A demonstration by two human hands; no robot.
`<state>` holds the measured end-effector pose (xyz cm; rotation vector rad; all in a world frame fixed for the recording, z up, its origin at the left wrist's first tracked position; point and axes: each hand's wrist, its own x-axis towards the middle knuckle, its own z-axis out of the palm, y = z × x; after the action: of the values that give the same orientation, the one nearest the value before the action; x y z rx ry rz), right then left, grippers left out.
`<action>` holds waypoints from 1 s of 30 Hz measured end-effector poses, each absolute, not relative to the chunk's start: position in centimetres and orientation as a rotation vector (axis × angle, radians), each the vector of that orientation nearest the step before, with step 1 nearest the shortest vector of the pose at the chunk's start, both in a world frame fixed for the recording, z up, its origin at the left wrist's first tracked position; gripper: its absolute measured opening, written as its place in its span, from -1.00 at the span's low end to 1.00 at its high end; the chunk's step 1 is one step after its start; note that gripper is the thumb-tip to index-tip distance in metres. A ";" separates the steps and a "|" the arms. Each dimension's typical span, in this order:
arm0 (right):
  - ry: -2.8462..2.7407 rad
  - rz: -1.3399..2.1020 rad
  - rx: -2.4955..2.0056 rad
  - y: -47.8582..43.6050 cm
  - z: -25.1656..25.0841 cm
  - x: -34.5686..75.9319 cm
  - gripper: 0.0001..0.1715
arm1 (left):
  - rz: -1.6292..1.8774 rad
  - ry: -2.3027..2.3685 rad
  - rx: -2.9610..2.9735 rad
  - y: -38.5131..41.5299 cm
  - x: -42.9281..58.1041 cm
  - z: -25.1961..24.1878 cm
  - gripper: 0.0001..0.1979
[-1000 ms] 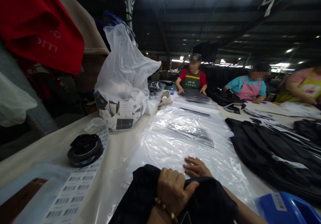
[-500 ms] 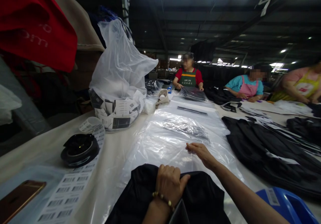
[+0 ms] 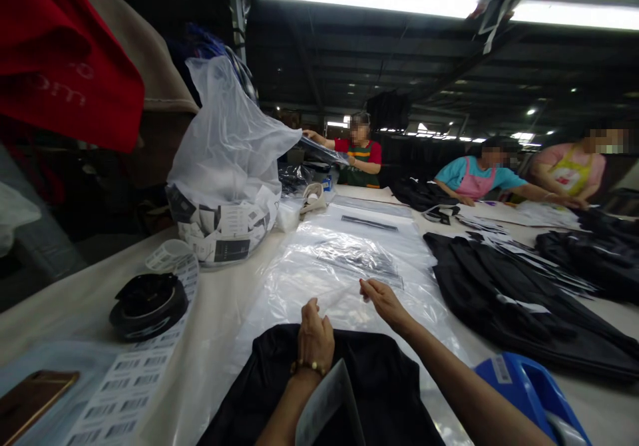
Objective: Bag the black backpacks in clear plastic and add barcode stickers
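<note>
Clear plastic bags (image 3: 279,279) lie in a flat stack in front of me. My right hand (image 3: 387,304) pinches the film of the top plastic bag, thumb against fingers. Just left of it, my left hand (image 3: 316,336), with a beaded bracelet on the wrist, is closed at the same film, its fingertips partly hidden. Beneath my left wrist a black fabric item (image 3: 269,373) lies over the near end of the stack. A grey-white tag (image 3: 324,409) stands up from that fabric, close to my left forearm.
At left are a label roll strip (image 3: 134,379), a black tape roll (image 3: 148,306), a phone (image 3: 37,403) and a plastic sack of tags (image 3: 224,226). Black fabric pieces (image 3: 499,293) and a blue plastic object (image 3: 529,393) lie right. Several co-workers (image 3: 362,153) work across the table.
My left hand has let go of the black fabric and moved forward to the plastic film. The tag now stands higher. A co-worker at the back has lifted a plastic-wrapped item leftward.
</note>
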<state>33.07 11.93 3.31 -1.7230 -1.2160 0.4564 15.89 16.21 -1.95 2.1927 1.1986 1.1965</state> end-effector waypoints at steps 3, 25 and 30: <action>-1.245 0.425 -1.720 11.7 3.9 33.0 -0.41 | 1.155 1.228 2.138 16.9 16.1 -1.5 -0.51; -1.385 0.100 -1.775 10.5 5.4 33.2 -0.43 | 0.596 1.041 2.416 21.1 15.5 3.5 -0.87; -1.387 -0.217 -1.826 10.4 4.5 30.8 -0.46 | 0.638 1.033 2.529 20.6 15.8 5.0 -0.74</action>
<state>30.77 10.36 4.51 -1.8255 -1.3870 -0.2172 15.78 20.61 4.96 2.5295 1.0326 0.6381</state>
